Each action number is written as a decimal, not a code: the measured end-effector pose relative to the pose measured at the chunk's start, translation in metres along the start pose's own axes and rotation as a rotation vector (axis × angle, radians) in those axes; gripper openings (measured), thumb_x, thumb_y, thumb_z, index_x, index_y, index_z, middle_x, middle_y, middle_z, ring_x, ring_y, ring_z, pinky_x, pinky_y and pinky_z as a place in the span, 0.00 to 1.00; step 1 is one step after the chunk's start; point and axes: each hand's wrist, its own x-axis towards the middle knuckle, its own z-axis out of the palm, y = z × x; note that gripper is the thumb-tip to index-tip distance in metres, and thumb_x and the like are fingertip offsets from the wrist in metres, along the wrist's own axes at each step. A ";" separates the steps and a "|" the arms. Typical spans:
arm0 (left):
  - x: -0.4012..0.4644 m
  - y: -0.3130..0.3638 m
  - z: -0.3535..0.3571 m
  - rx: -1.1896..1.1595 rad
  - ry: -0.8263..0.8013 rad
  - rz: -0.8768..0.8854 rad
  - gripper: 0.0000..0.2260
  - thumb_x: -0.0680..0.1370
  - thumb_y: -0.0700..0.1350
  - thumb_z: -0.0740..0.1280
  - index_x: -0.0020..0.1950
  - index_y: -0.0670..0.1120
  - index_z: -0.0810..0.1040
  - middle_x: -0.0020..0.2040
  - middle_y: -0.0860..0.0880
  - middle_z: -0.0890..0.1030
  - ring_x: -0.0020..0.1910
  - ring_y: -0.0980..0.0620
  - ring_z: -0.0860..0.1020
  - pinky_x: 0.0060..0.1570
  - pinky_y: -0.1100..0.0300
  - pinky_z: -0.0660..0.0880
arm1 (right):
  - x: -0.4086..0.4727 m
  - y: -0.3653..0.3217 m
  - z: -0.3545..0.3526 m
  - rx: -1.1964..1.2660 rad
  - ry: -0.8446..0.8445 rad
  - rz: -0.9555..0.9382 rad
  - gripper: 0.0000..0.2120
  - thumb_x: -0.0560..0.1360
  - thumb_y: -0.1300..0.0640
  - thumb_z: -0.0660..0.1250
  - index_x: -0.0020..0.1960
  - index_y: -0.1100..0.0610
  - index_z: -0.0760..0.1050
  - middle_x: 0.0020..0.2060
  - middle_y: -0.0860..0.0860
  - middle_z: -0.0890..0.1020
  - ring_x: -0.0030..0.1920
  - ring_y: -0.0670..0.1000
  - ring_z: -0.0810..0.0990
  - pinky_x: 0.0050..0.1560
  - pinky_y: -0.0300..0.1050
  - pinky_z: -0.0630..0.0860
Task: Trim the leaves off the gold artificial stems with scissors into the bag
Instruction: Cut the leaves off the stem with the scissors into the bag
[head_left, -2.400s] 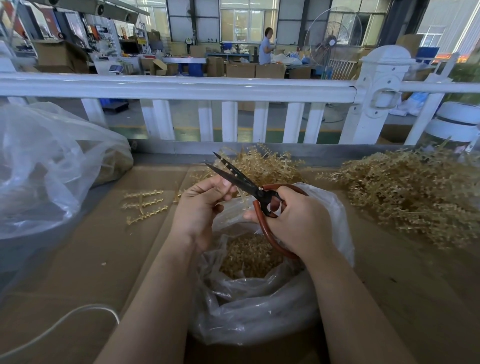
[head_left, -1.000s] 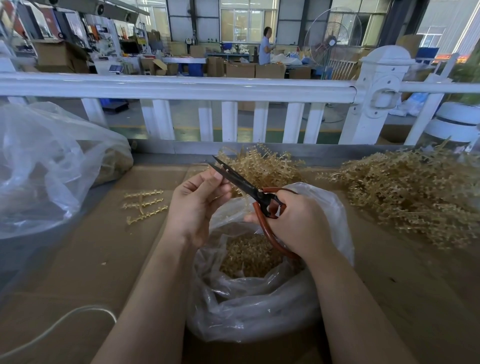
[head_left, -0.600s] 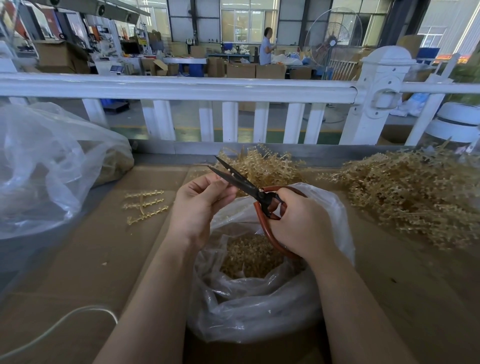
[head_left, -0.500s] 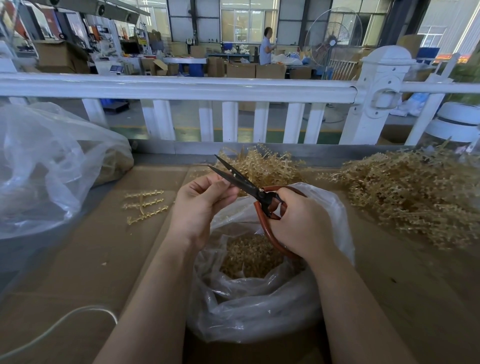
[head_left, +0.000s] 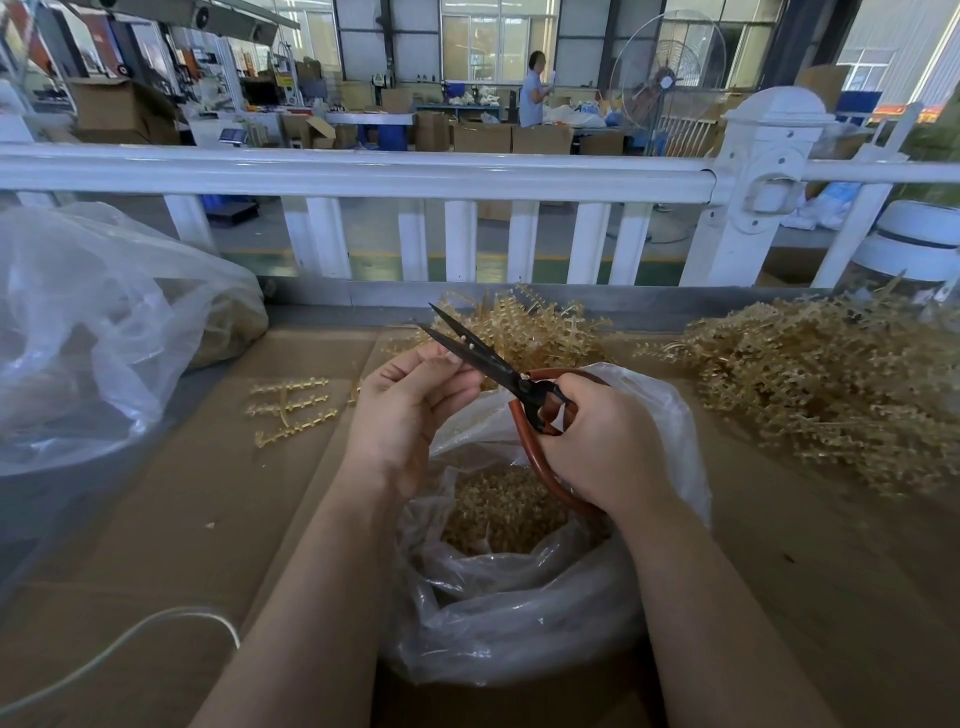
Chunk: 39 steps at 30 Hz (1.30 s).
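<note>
1. Workshop floor with cartons and a fan lies behind a white railing (head_left: 363, 174); the bench (head_left: 156, 519) in front of it is covered with brown cardboard.
2. Bag (head_left: 519, 613): clear plastic, open-mouthed, standing at the near centre of the bench directly below both hands. A layer of gold leaf cuttings (head_left: 498, 514) covers its bottom, so a good share of trimming is judged complete.
3. Right hand (head_left: 602, 447): fingers curled through and round the red loops of the scissors (head_left: 498, 371). The black blades are parted and point up and to the left, over the bag mouth.
4. Left hand (head_left: 410, 400): fingers and thumb pinched together at the blades. What it grips is too small to make out; it is judged to be a stem presented for cutting.
5. Stripped stems (head_left: 291, 410): a few bare gold pieces lie on the cardboard left of the left hand, apart from the bag.
6. Remaining stock: a small pile (head_left: 519, 327) of leafy gold stems just behind the scissors, and a large heap (head_left: 821, 395) at the right of the bench. Both appear untrimmed.
7. Assessment: the task is mid-run. Uncut stock far exceeds the stripped pieces in view, so most cutting is judged still to be done.
8. Second bag (head_left: 104, 322): at the left of the bench, holding gold material of unclear kind.
</note>
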 end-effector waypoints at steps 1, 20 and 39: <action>0.000 0.000 0.000 0.003 -0.001 0.002 0.05 0.68 0.39 0.70 0.38 0.46 0.86 0.39 0.46 0.85 0.38 0.52 0.84 0.42 0.62 0.81 | 0.000 0.000 0.000 0.002 0.001 -0.004 0.23 0.71 0.30 0.57 0.34 0.49 0.72 0.28 0.41 0.74 0.30 0.42 0.73 0.32 0.36 0.72; 0.005 -0.007 -0.004 0.292 -0.005 0.150 0.09 0.79 0.35 0.66 0.44 0.46 0.82 0.41 0.48 0.85 0.41 0.53 0.82 0.48 0.60 0.79 | 0.000 -0.004 -0.005 0.055 -0.054 0.004 0.20 0.71 0.31 0.57 0.35 0.46 0.70 0.28 0.41 0.73 0.30 0.42 0.73 0.31 0.34 0.64; 0.004 0.000 -0.008 -0.050 -0.022 0.087 0.07 0.80 0.35 0.62 0.46 0.44 0.78 0.40 0.48 0.82 0.40 0.53 0.79 0.48 0.62 0.80 | 0.001 -0.004 -0.004 0.250 0.000 0.173 0.14 0.71 0.40 0.63 0.33 0.48 0.68 0.28 0.42 0.73 0.31 0.43 0.73 0.31 0.33 0.62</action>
